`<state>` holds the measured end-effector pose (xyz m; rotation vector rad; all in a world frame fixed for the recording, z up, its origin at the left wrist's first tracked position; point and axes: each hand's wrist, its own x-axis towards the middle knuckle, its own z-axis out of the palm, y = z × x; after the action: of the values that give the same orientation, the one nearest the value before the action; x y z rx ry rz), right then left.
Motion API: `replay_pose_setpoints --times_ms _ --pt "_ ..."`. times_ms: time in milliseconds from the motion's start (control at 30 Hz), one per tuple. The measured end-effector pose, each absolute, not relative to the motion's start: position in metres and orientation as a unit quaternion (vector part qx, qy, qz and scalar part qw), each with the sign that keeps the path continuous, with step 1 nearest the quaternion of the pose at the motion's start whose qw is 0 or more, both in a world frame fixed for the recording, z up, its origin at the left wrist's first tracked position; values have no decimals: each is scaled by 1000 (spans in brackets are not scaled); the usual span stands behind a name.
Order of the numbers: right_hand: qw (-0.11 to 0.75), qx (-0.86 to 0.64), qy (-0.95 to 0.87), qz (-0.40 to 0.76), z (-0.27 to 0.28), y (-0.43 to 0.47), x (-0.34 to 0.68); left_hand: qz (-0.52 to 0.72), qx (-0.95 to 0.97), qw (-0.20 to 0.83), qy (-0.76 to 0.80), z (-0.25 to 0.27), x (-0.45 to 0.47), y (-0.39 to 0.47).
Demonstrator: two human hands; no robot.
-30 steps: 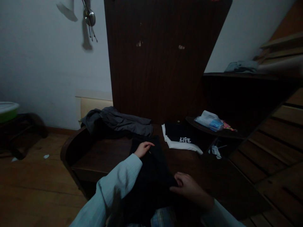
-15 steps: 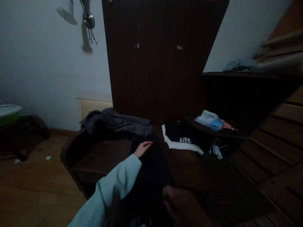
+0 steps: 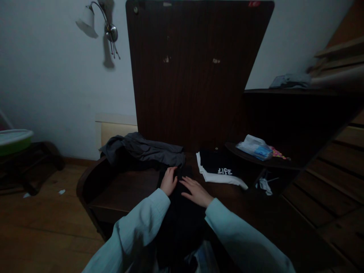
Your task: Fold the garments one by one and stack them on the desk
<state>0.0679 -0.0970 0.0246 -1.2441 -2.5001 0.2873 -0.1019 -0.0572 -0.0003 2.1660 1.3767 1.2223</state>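
On dark wooden table (image 3: 125, 189), before crumpled grey garment (image 3: 142, 149): long black cloth (image 3: 182, 212) under flat, open left hand (image 3: 168, 181) and right hand (image 3: 196, 191). Smoothing step, probably; next, fold evenly.

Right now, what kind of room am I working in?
Probably a dim room in a home: a wall lamp, a dark wooden table holding a crumpled grey garment and a folded shirt, and plank flooring.
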Motion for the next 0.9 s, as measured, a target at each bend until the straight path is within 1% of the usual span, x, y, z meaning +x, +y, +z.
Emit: replay_pose_setpoints --times_ms 67,167,267,333,433,567,633,800,900 --pt "149 -446 -878 87 11 -97 65 356 790 105 487 -2 -111 -65" --pt "151 -445 -880 65 4 -104 66 258 838 77 474 -5 -122 -79" --pt "161 -440 -882 42 8 -109 68 221 853 60 470 0 -124 -92" --pt "165 -447 -879 26 15 -107 65 209 839 40 500 8 -122 -97" --pt "145 -487 -861 -11 23 -99 52 170 810 11 561 21 -116 -100" --pt "133 -550 -820 -83 21 -92 34 103 801 23 590 35 -108 -98" --pt "145 -563 -808 -95 16 -91 30 107 798 34 592 38 -104 -97" --pt "177 -558 -806 -92 7 -89 33 202 775 48 597 30 -96 -100" --pt "190 -556 -804 -87 5 -87 35 198 783 46 587 19 -94 -98"
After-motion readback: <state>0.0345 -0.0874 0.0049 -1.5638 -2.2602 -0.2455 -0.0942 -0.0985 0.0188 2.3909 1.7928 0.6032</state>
